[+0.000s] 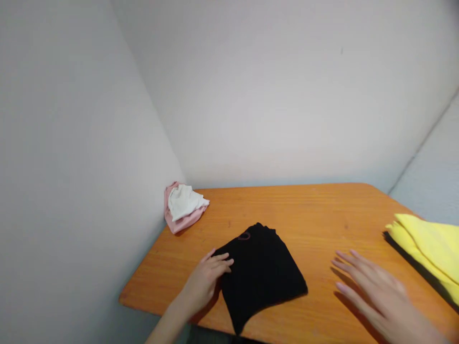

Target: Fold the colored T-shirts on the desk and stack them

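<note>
A folded black garment (pixel 261 272) lies on the wooden table, with a gathered upper edge and a small dark-red loop mark near its top. One corner points down to the table's front edge. My left hand (pixel 208 277) rests on the garment's left side, its fingers stretched out over the cloth and not wrapped round it. To the right of the garment, my right hand (pixel 373 286) hovers above the tabletop with fingers spread and nothing in them. Its shadow falls on the wood, and it is slightly blurred.
The orange-brown wooden table (pixel 294 205) meets a pale wall at the back. Crumpled white cloth (pixel 184 201) sits on pink cloth (pixel 188 220) at the far left corner. At the right edge, folded yellow cloth (pixel 430 243) lies on a black cloth (pixel 416 263).
</note>
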Motion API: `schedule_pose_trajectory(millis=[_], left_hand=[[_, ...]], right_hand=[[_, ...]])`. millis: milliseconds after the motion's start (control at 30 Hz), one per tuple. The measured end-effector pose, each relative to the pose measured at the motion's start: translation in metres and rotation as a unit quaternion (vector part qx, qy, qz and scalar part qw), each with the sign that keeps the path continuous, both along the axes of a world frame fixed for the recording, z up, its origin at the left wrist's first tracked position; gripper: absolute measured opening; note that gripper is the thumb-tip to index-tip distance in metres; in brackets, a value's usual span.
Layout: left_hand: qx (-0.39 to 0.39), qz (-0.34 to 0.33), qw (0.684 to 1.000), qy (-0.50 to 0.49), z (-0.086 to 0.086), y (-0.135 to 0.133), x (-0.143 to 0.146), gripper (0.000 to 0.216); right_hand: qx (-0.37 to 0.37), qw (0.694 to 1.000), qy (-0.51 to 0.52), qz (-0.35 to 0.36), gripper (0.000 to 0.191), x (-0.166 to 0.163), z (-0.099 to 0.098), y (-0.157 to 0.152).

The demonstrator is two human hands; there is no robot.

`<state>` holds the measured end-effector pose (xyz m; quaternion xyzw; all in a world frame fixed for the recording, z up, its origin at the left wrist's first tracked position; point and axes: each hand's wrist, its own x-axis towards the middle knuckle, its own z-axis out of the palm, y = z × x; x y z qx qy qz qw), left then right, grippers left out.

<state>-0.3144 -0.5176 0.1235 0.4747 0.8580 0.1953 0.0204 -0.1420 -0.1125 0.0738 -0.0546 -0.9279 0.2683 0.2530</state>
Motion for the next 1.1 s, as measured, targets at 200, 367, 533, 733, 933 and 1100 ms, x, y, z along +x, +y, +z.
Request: schedule_pose_trajectory(millis=[200, 367, 533, 733, 933, 1100], left_hand=[[0.052, 0.086, 0.994, 0.046, 0.007, 0.022, 0.05, 0.041], [0.053, 0.124, 0.991, 0.007, -0.016, 0.075, 0.115, 0.046], [0.036, 0.184, 0.981, -0.039, -0.015, 0.082, 0.126, 0.03], [0.146, 0.178, 0.957, -0.179, 0.017, 0.043, 0.118, 0.016], [0.32, 0.304, 0.89, -0.118, 0.034, 0.005, 0.115, 0.029], [0.284, 0.323, 0.898, 0.093, 0.102, -0.015, 0.12, 0.028]], right_hand=[[0.034, 0.99, -0.113, 0.079, 0.031, -0.018, -0.01, -0.085], [-0.03, 0.994, -0.076, 0.073, 0.022, -0.014, -0.005, -0.127], [-0.16, 0.977, -0.091, 0.104, 0.021, -0.005, -0.005, -0.138], [-0.314, 0.941, -0.073, 0.104, 0.027, 0.007, -0.002, -0.144], [-0.307, 0.947, 0.049, 0.075, 0.031, 0.018, 0.044, -0.105], [-0.059, 0.985, 0.156, 0.046, 0.023, 0.052, 0.136, -0.065]])
